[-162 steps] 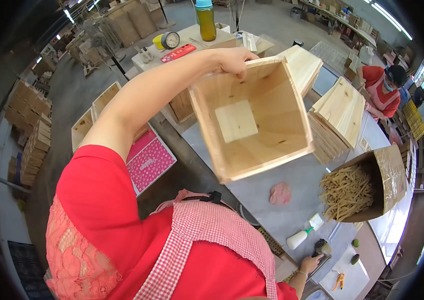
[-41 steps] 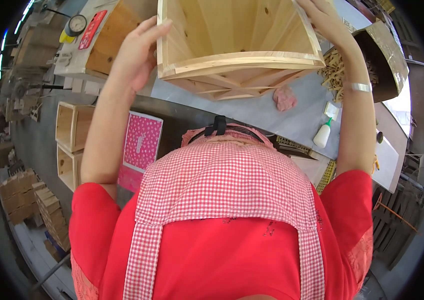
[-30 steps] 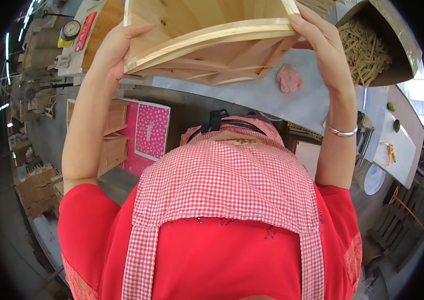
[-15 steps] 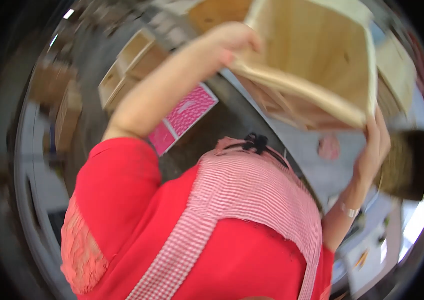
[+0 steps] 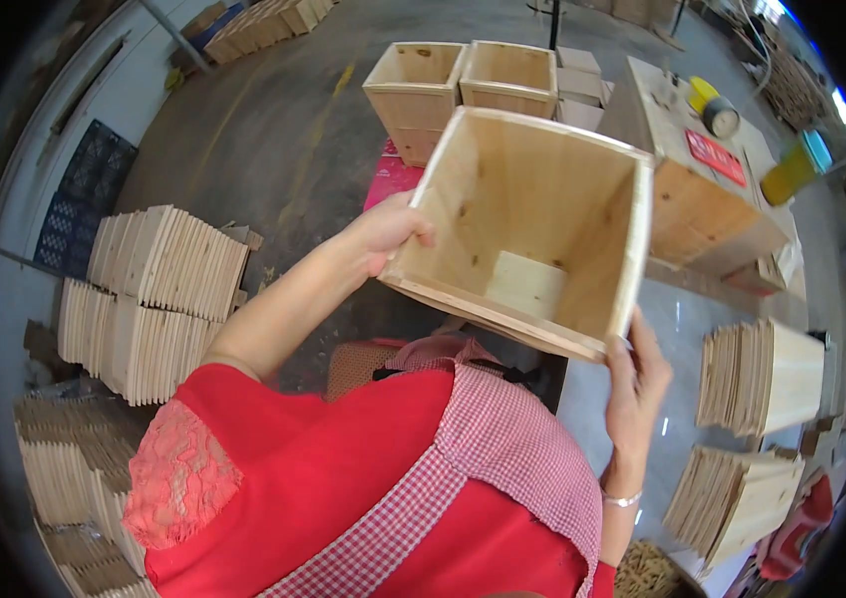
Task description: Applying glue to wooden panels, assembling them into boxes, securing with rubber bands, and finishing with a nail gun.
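An open-topped wooden box point(image 5: 552, 164) of pale planks is held up in front of me, its mouth tilted toward me so the inner floor shows. My left hand point(image 5: 390, 231) grips its left side, with the thumb over the rim. At the near right corner, my right hand point(image 5: 636, 377) holds the box with its fingers along the outer wall. Beyond it stand two similar boxes, a left one point(image 5: 411, 105) and a right one point(image 5: 509, 88), on a pink sheet point(image 5: 390, 183).
Stacked wooden panels point(image 5: 169, 289) stand to the left. More panel stacks point(image 5: 757, 379) rest on the grey table point(image 5: 592, 419) at right. Beyond are a wooden workbench point(image 5: 707, 219) with a red tray point(image 5: 715, 156), a tape roll point(image 5: 721, 118) and a yellow-green bottle point(image 5: 797, 167).
My view has swung round, bringing the two standing boxes ahead of me. The held box has come lower and nearer the middle; both hands still grip it.
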Demonstrator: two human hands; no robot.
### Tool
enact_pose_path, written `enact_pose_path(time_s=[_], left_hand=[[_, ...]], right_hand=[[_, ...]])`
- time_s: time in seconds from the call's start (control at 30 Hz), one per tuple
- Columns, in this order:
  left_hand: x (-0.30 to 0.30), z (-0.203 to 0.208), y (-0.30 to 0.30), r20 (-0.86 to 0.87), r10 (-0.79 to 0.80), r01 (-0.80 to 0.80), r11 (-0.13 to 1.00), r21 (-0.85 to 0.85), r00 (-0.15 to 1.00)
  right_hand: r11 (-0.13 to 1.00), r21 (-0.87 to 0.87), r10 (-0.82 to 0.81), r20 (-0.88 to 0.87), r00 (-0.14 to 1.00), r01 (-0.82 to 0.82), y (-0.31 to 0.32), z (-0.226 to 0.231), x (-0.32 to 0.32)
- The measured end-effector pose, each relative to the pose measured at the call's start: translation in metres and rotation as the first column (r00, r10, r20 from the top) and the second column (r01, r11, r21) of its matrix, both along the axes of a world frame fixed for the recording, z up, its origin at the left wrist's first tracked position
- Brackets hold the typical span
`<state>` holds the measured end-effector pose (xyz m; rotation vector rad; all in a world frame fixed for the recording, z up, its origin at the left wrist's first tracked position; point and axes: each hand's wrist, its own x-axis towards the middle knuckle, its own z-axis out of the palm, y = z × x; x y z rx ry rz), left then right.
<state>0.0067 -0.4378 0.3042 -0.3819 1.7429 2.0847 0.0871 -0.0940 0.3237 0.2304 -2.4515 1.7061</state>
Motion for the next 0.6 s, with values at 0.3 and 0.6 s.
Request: enact_pose_path(time_s=[0.3,0.6], left_hand=[[-0.087,-0.112,-0.178,0.026,0.302,-0.29,0.933,-0.215,0.953],[-0.195,-0.187,-0.297,0.116,0.316,-0.278,0.924,-0.264,0.942]], right_hand=[[0.96,0.101,0.241,0.187,0.952,-0.263,-0.179,-0.131,-0.2],[0.961,0.002,0.272,0.185,0.944,-0.277,-0.292,-0.207,-0.299]])
